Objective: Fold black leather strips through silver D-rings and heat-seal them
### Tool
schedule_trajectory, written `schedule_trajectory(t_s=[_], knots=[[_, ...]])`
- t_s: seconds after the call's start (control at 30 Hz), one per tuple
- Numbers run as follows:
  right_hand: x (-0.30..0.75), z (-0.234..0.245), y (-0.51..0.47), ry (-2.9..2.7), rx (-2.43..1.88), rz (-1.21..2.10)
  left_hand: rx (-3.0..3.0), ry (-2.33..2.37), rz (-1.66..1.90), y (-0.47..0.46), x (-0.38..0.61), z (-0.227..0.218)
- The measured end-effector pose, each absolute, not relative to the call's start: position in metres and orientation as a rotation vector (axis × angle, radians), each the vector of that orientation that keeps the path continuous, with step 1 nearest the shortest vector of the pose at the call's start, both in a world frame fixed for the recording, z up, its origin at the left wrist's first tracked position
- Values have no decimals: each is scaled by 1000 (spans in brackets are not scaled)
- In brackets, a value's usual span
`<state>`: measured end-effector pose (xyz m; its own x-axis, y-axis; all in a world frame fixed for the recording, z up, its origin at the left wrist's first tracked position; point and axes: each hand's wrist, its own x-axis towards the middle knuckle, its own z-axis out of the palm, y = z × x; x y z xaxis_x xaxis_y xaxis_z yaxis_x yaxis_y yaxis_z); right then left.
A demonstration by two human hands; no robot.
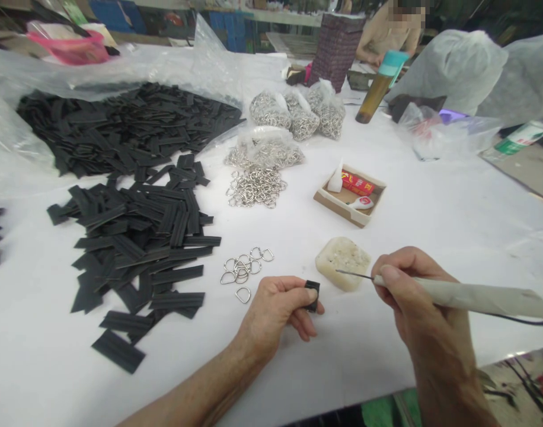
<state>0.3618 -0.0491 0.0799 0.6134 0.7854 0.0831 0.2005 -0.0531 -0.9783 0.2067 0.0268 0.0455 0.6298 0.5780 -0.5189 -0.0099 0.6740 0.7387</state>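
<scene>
My left hand (278,305) pinches a small folded black strip (312,295) between thumb and fingers, just above the white tabletop. Whether a ring sits in the fold is hidden. In my right hand (416,302) is a tool with a pale, wrapped handle (485,298) and a thin metal tip (355,274), held like a pen. That tip points left over a whitish, wax-like block (342,261) with a pitted top. Several loose metal D-rings (242,268) lie left of my left hand. Flat black strips (142,249) are heaped farther left.
A larger pile of black strips (133,127) lies on plastic sheeting at the back left. Behind the D-rings are a ring heap (256,187) and bagged rings (298,112). A small box (363,216) holds tubes. A bottle (380,89) stands beyond; a person (389,35) sits opposite.
</scene>
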Motion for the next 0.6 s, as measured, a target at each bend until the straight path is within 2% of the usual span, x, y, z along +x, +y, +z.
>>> schedule_trajectory(t_s=[0.13,0.6], knots=[[360,81,-53,-857,-1630,632,782,841,407,27,206,46],[354,73,-70,-791,-1681,489,780,866,511,29,197,53]])
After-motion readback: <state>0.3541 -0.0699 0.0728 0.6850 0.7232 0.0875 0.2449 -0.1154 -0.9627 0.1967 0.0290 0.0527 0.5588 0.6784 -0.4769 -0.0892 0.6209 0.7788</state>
